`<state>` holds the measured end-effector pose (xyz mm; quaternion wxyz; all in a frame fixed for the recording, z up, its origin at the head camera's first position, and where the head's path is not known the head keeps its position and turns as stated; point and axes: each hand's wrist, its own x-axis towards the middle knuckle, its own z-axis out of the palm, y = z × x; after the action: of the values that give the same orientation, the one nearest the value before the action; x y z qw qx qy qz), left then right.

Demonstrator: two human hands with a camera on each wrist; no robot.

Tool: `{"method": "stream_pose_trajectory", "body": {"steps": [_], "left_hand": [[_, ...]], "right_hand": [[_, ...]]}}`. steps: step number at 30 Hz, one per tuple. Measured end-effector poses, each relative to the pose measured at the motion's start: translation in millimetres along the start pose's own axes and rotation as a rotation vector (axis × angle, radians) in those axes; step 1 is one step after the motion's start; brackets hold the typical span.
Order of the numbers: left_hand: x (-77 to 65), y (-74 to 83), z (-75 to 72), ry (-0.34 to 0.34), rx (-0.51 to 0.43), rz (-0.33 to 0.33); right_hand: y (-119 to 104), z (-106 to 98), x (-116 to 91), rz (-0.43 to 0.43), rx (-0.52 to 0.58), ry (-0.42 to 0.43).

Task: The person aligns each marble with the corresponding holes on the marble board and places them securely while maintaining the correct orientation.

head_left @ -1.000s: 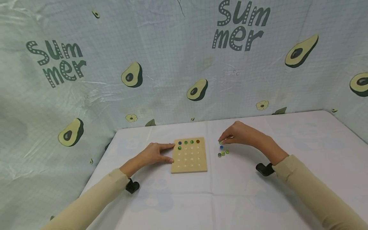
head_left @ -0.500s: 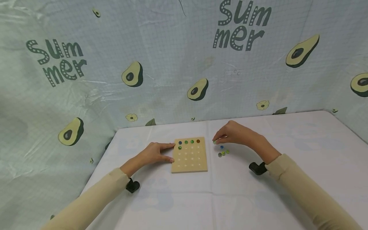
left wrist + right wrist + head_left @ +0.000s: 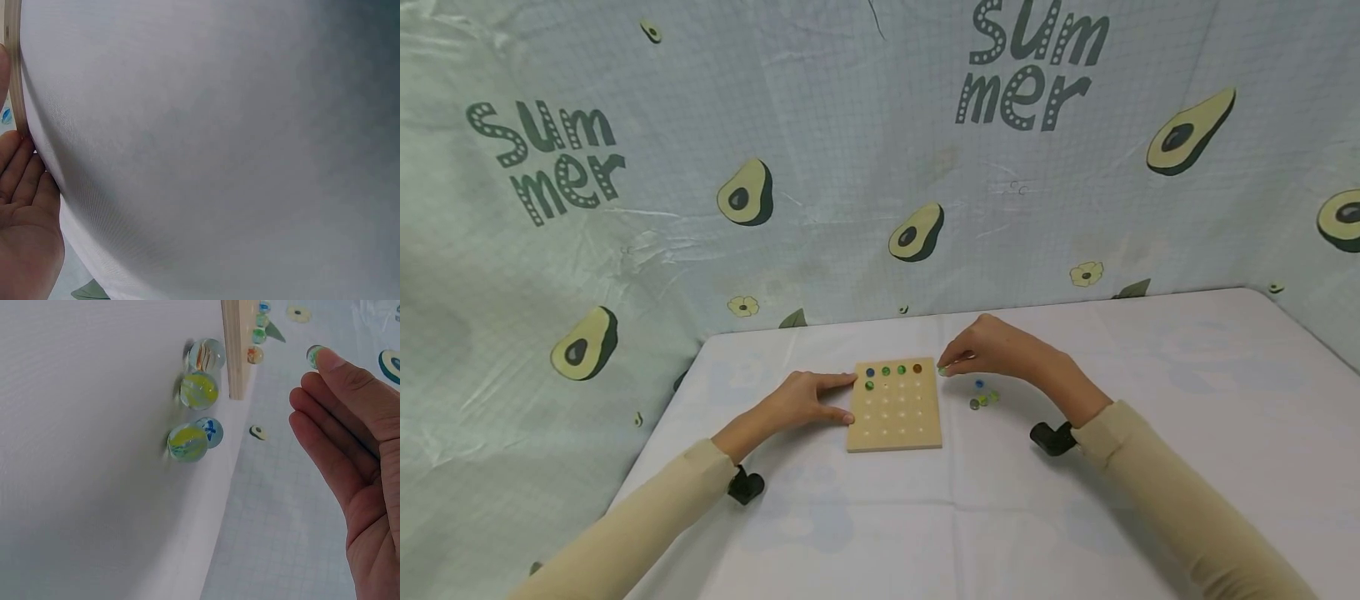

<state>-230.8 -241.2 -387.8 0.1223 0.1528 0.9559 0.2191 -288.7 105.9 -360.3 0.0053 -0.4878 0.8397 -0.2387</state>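
A square wooden board [image 3: 894, 442] with rows of small hollows lies on the table. Marbles sit in its back row: a blue one [image 3: 870, 372], two green and an amber one [image 3: 917, 368]. One green marble [image 3: 869, 386] starts the second row. My left hand [image 3: 797, 402] rests against the board's left edge, thumb and index finger spread and fairly straight. Between thumb and fingertips, my right hand [image 3: 992, 348] pinches a greenish glass marble [image 3: 314, 356], held above the table just off the board's back right corner.
Several loose marbles lie right of the board, a blue one [image 3: 980, 384] and yellow-green ones [image 3: 199, 390] among them. A white cloth covers the table [image 3: 880, 533]. Behind it hangs a sheet [image 3: 835, 167] printed with avocados.
My right hand has moved left from the loose marbles toward the board's back right corner, carrying the greenish marble. My left hand and the board have stayed put.
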Motion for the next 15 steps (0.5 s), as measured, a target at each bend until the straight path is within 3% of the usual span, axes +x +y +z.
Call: {"method": "stream_pose_trajectory", "body": {"steps": [15], "left_hand": [[0.4,-2.4,0.9,0.001,-0.011,0.014]], "right_hand": [[-3.9,8.9,8.5,-0.012,0.041,0.016]]}}
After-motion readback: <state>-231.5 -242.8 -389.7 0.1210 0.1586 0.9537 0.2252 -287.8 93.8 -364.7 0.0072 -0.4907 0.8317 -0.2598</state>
